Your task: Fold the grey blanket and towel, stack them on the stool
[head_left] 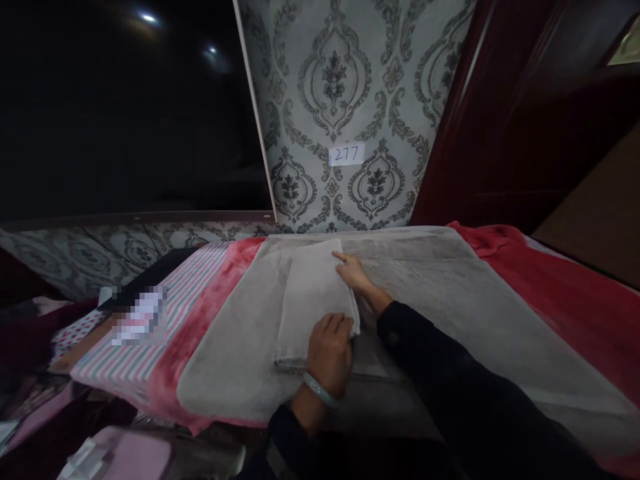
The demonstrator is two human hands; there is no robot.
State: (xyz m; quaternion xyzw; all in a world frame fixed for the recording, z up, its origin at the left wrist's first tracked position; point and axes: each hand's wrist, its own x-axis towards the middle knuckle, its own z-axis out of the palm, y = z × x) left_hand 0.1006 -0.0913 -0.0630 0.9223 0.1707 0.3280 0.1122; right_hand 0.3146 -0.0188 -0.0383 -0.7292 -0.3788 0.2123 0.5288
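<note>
A folded light grey towel (313, 287) lies lengthwise on a grey plush mat (235, 333). At the towel's near right corner is my left hand (330, 350), with a pale bangle on the wrist. Its fingers are bent together over the corner, and the thumb is hidden. My right hand (354, 272) holds the towel's right edge further back. Its index finger stretches to the far right corner, while the other fingers are curled and partly hidden. A layer of grey cloth also shows to the right of the towel, below my right forearm.
A red cloth (200, 340) and a striped cloth (185, 300) spread under the mat. A dark television (135, 113) hangs at the left. A paper label (347, 154) reading 277 is on the wallpaper (335, 73). A pink stool (133, 453) stands at the lower left.
</note>
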